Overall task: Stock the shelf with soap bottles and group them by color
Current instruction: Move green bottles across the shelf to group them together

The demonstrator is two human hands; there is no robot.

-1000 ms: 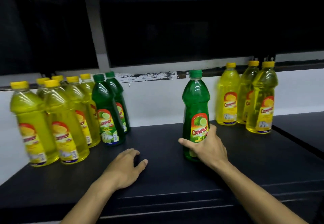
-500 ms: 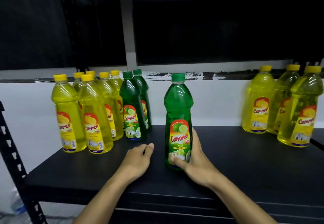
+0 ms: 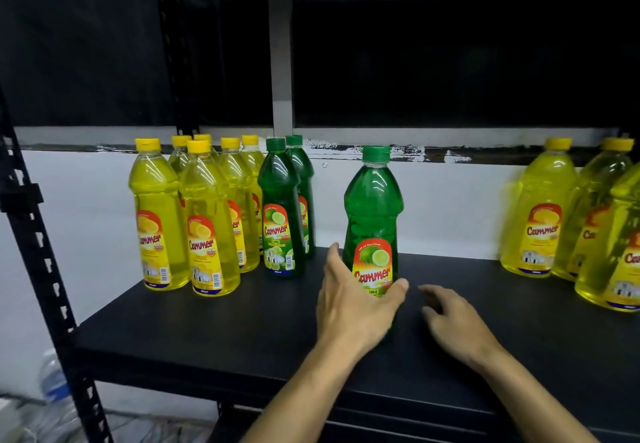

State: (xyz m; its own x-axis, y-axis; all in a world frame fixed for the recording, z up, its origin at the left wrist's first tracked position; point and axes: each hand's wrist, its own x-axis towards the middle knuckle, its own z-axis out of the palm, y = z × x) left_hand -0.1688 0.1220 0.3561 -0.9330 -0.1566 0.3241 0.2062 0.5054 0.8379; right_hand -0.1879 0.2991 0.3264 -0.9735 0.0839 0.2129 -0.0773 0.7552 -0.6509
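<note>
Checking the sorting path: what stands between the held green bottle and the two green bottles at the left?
Nothing: the head view shows bare black shelf between the held green bottle and the green pair.

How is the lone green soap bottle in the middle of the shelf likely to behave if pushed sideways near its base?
The green bottle looks full nearly to the cap, so probably heavy. Tall and narrow, it may tip if shoved high; low, where the left hand grips, it should slide. Its smooth plastic could be slippery.
</note>
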